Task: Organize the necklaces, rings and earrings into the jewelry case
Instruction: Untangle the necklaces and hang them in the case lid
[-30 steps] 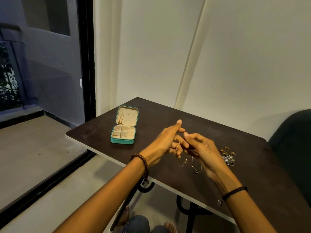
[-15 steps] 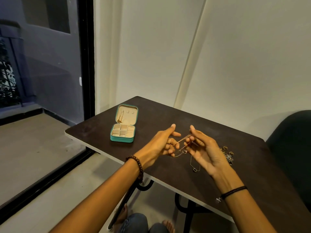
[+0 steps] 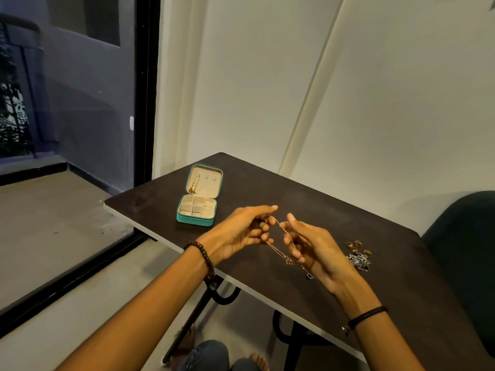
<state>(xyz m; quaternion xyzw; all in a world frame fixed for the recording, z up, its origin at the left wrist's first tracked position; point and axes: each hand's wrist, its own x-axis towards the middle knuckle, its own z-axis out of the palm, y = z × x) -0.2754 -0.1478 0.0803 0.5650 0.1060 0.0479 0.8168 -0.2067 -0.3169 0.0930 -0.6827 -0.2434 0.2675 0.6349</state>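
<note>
Head view — necklace strung between left hand and right hand grips.

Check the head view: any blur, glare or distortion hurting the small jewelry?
Head view: dim warm light, no glare; the necklace between left hand and right hand reads thin against the dark table; the pile of rings and earrings is too small to separate; wide-angle lens tilts wall lines.

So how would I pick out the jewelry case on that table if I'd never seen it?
Look at the dark table beside the glass door. Near the table's far left edge sits the case, a small teal box with its lid open and a cream lining. It is the only box there, while the rings lie loose over on the right side.
</note>
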